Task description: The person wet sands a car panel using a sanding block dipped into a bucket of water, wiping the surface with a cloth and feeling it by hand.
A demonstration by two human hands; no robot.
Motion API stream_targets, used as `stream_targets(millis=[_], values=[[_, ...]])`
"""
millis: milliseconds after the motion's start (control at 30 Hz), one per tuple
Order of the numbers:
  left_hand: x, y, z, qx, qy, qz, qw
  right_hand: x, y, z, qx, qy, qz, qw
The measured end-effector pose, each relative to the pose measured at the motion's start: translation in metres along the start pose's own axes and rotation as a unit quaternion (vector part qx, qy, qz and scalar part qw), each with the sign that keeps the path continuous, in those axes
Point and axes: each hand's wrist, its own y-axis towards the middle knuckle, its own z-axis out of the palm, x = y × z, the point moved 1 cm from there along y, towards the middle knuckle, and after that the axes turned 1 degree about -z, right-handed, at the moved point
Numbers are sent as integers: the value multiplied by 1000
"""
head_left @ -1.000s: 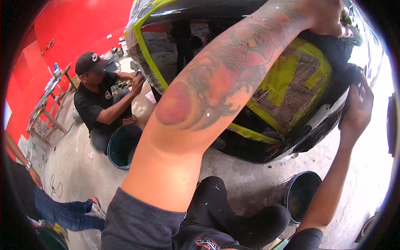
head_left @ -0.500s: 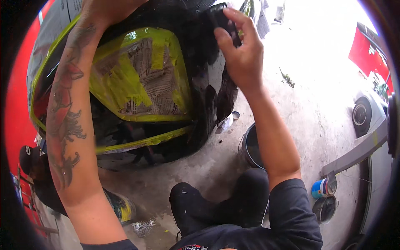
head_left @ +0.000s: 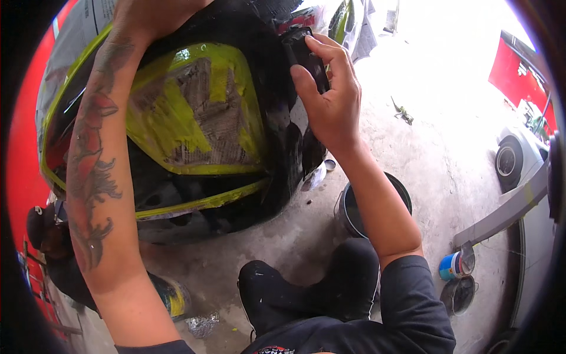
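Observation:
My right hand [head_left: 333,97] grips a black sanding block [head_left: 306,56], thumb on its near side and fingers along the far side. The block lies against the glossy black corner of a car body [head_left: 277,118]. Beside it, a light panel [head_left: 197,112] is covered with newspaper and yellow-green masking tape. At the upper left my left hand [head_left: 162,17] rests by the top of the black body; its fingers are hidden or cut off by the picture's edge.
A dark bucket [head_left: 402,192] stands on the concrete floor below my right forearm. A blue and white can [head_left: 451,266] and a smaller pail [head_left: 458,295] are at the right. Another person [head_left: 62,253] crouches at the left. A silver car [head_left: 519,156] is at the far right.
My right hand has moved nearer and a little left with the sanding block, along the black corner. My left hand has stayed almost in place.

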Motion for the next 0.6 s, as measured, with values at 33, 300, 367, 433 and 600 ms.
stream_targets(millis=[33,300,367,433,600], values=[[-1,1,1,-6,-18,3,1000,-4,6,-1,-14,-12,-28,999],[2,-1,1,-10,-4,1,1000,8,11,3,-13,3,7,1000],[2,1,1,-7,8,16,1000,5,19,3,-18,-13,-23,999],[1,1,1,-16,26,34,999,8,36,4,-3,-27,-34,999],[1,-3,9,-27,2,20,999,-5,21,-7,21,-70,-98,992]])
